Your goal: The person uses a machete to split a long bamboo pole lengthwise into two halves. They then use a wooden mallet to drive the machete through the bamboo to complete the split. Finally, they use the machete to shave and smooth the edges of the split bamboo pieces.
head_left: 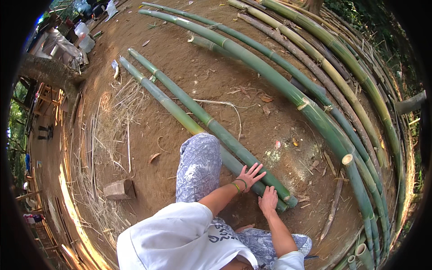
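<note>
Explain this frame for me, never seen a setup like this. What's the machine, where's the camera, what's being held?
No machine here: one person in a white shirt works bare-handed. The single picture comes from a fisheye camera on their head, looking down, so straight things bend near the rim. Picture left is their left.

On the brown dirt ground, two long green bamboo poles lie side by side. The left hand rests on them, fingers spread; the right hand touches near their close end. Whether its grip is firm I can't tell.

To the left are a brown wooden block and pale dry plant strips; to the right, more long bamboo poles.
</note>
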The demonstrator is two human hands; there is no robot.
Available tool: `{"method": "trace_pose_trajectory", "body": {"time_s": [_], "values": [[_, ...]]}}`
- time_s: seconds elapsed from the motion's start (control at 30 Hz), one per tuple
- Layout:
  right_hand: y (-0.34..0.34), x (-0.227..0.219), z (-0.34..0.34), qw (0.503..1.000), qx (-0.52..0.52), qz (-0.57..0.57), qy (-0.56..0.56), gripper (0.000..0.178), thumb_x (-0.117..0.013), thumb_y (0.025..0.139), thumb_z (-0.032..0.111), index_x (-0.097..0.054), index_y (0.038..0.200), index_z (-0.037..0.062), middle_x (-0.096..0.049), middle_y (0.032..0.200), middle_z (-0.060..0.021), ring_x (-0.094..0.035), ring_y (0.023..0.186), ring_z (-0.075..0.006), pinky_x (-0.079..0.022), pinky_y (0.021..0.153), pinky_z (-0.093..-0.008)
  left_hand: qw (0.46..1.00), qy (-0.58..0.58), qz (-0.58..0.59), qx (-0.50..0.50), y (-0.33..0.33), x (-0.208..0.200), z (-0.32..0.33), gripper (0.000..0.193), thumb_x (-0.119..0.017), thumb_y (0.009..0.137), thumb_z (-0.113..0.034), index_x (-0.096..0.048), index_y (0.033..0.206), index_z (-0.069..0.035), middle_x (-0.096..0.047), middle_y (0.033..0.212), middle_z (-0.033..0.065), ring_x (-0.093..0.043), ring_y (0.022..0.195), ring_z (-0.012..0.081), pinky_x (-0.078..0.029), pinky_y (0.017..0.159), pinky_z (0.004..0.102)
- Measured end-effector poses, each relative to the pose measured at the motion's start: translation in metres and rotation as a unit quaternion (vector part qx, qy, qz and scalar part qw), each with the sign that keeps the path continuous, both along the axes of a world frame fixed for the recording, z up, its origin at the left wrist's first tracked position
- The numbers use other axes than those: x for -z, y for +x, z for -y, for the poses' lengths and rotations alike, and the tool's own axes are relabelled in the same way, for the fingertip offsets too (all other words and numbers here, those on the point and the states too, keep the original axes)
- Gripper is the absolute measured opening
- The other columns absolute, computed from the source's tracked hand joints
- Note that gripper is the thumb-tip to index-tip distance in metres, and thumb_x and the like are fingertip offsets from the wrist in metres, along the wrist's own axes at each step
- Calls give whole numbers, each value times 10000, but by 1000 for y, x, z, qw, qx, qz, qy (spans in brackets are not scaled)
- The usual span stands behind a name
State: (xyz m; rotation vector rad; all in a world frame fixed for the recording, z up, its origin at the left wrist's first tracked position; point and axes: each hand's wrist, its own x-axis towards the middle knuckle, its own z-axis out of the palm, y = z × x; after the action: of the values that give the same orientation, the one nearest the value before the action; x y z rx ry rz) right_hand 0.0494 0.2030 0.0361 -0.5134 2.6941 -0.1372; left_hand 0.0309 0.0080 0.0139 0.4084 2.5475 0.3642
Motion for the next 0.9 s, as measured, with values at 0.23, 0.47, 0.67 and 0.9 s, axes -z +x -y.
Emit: {"method": "trace_pose_trajectory", "body": {"time_s": [0.23, 0.47, 0.67, 0.9], "values": [[1, 14, 0, 993, -77, -58, 74, 748, -936, 662, 313, -532, 1219, 19, -512, 1220, -143, -535, 1158, -324, -478, 996, -420, 995, 53, -53, -68, 6, -9, 11, 1237, -861, 730, -296, -67, 1677, -250, -70, 1727, 169, -55, 1601, 380, -232, 1193, 678], [0, -9, -4, 995, -87, 38, -12, 779, -964, 609, 261, -544, 1199, -27, -596, 1187, -184, -599, 1151, -349, -513, 966, -452, 866, 168, -231, -410, -11, -50, 44, 1064, -808, 801, -326, -186, 1653, -184, -269, 1634, 192, -175, 1550, 425, -139, 1201, 685], [-35, -92, -20, 980, -172, 93, -27, 886, -911, 606, 455, -595, 1270, -40, -663, 1173, -232, -621, 1131, -403, -442, 1009, -506, 744, 193, -344, -539, -14, -140, 109, 970, -786, 850, -349, -261, 1617, -71, -393, 1561, 238, -268, 1515, 438, -181, 1228, 584], [-49, -362, 35, 971, -145, 182, -58, 955, -885, 603, 432, -543, 1343, -66, -604, 1251, -290, -585, 1184, -434, -461, 1042, -508, 655, 154, -323, -665, 46, -310, 173, 975, -800, 853, -398, -284, 1607, -58, -434, 1527, 272, -329, 1485, 435, -282, 1212, 528]]}}
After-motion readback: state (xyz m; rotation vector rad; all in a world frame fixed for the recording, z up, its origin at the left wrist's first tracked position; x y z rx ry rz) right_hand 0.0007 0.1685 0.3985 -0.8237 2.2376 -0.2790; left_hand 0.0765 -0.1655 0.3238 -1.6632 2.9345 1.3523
